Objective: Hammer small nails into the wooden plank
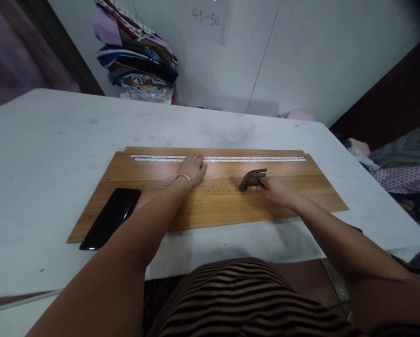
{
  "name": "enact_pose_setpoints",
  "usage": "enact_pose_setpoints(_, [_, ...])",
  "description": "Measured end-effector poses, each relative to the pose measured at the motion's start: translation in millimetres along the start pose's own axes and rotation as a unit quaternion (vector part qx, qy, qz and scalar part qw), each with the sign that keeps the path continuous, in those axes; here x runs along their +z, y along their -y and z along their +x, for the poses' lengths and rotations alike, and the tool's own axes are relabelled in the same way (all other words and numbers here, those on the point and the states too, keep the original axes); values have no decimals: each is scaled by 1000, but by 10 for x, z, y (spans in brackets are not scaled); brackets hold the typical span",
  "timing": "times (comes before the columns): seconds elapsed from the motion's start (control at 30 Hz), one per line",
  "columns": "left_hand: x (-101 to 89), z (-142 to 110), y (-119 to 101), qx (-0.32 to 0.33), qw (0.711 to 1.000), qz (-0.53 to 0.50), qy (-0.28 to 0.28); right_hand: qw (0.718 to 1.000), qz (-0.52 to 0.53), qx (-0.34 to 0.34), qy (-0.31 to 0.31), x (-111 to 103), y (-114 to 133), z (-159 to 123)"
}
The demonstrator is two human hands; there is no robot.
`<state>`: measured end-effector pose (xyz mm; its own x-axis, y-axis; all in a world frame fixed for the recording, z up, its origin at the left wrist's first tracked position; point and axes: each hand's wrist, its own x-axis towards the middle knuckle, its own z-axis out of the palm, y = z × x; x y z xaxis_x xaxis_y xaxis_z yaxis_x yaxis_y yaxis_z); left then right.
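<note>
A wooden board (224, 206) with light brown grain lies flat on the white table. My right hand (275, 189) is wrapped round a dark claw hammer (249, 179), its head low over the board. My left hand (195, 169) rests on the board with its fingers across two long white strips (252, 159) that carry small marks. Its thumb stands apart from the fingers. Beside my left wrist lie a few thin metal pieces (166, 182) that look like nails. A row of small dark specks (218, 191) runs along the board between my hands; I cannot tell whether they are nails or holes.
A black phone (110, 219) lies over the board's left front corner. The white table (55, 140) extends around the board. Folded fabrics (139, 56) are stacked by the wall at the back left. More cloth (402, 179) lies off the table's right side.
</note>
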<state>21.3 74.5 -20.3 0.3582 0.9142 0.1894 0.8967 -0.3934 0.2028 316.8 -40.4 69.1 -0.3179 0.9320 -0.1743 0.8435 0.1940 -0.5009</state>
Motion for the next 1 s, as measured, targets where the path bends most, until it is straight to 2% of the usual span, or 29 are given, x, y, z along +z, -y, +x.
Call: enact_pose_setpoints(1.0, [1, -1, -3, -1, 1000, -17, 3, 1000, -9, -6, -4, 21, -55, 7])
